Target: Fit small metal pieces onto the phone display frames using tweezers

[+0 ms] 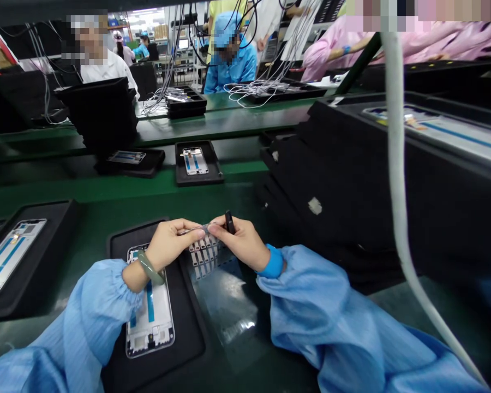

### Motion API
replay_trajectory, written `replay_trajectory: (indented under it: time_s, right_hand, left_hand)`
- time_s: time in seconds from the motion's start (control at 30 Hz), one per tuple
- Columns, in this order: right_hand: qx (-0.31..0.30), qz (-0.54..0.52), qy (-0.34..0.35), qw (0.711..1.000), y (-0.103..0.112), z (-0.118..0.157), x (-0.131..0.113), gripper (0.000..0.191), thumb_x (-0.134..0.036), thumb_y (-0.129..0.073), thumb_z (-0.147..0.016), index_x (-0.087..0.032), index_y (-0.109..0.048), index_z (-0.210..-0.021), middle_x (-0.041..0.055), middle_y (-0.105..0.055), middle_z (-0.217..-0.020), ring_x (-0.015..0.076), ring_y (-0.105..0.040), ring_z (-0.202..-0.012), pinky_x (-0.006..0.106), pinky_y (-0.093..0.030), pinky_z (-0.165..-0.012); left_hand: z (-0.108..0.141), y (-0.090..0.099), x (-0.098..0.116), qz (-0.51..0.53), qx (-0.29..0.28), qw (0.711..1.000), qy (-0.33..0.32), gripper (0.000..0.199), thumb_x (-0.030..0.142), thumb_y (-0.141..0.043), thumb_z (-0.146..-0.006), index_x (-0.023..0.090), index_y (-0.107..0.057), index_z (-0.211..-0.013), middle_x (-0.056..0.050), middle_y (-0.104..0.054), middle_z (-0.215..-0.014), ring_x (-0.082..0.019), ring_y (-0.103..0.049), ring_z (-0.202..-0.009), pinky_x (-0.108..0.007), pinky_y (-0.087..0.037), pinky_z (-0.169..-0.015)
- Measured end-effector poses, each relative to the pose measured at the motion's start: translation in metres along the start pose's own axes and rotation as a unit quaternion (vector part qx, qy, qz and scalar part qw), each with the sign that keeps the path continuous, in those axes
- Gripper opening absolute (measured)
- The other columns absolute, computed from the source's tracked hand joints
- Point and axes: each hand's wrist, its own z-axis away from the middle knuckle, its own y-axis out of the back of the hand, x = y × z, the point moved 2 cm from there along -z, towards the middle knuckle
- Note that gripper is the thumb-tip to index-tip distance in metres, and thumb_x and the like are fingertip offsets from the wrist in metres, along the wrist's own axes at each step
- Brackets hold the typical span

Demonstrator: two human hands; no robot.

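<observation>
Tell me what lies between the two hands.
In the head view, a sheet of small pieces in rows, its far edge held by the left hand and the right hand.

White glare on the clear plastic sheet (234,319), soft blur over the dark tray stack (347,191)

A phone frame (162,312) lies in a near tray (188,325), left of a sheet of parts (204,255). A second loaded tray (53,245) lies farther left, a tray stack (339,202) stands right, and a third tray (215,165) lies far centre.
</observation>
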Motion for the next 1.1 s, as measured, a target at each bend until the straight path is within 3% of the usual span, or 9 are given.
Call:
replay_trajectory:
  time_s: [0.23,0.6,0.83,1.1]
  right_hand:
    - [-0.006,-0.019,-0.002,1.000,-0.002,-0.001,0.000,0.020,-0.038,-0.061,-0.074,-0.018,-0.063,-0.074,0.0007,-0.061,-0.072,0.0137,-0.056,-0.068,0.027,-0.046,-0.067]
    - [-0.014,-0.038,-0.047,0.998,-0.001,-0.002,0.007,0.028,-0.042,-0.063,-0.071,-0.016,-0.060,-0.066,-0.0024,-0.052,-0.060,0.0099,-0.046,-0.057,0.025,-0.039,-0.058]
    - [-0.015,-0.063,-0.048,0.997,-0.001,0.000,-0.003,0.029,-0.041,-0.064,-0.071,-0.015,-0.057,-0.063,-0.0038,-0.047,-0.057,0.0079,-0.041,-0.055,0.023,-0.035,-0.055]
    - [-0.036,-0.106,-0.059,0.992,-0.003,0.002,-0.005,0.029,-0.041,-0.066,-0.070,-0.014,-0.056,-0.069,-0.0026,-0.050,-0.063,0.0076,-0.042,-0.057,0.023,-0.034,-0.055]
  left_hand:
    - [0.000,0.000,-0.001,-0.002,-0.002,1.000,0.015,0.040,0.046,-0.069,-0.063,0.013,-0.066,-0.085,-0.003,-0.066,-0.069,-0.010,-0.058,-0.057,-0.022,-0.047,-0.051]
    - [0.004,0.001,0.000,-0.023,0.006,1.000,0.007,0.033,0.046,-0.066,-0.068,0.015,-0.070,-0.076,0.000,-0.064,-0.064,-0.009,-0.054,-0.055,-0.019,-0.046,-0.048]
    - [0.011,0.004,-0.001,0.024,-0.007,0.997,0.067,0.041,0.049,-0.069,-0.064,0.011,-0.068,-0.079,-0.005,-0.067,-0.071,-0.013,-0.061,-0.065,-0.025,-0.054,-0.056]
    - [0.014,0.003,0.002,0.108,-0.028,0.990,0.091,0.036,0.043,-0.072,-0.064,0.012,-0.068,-0.082,-0.005,-0.069,-0.074,-0.013,-0.063,-0.069,-0.022,-0.053,-0.058]
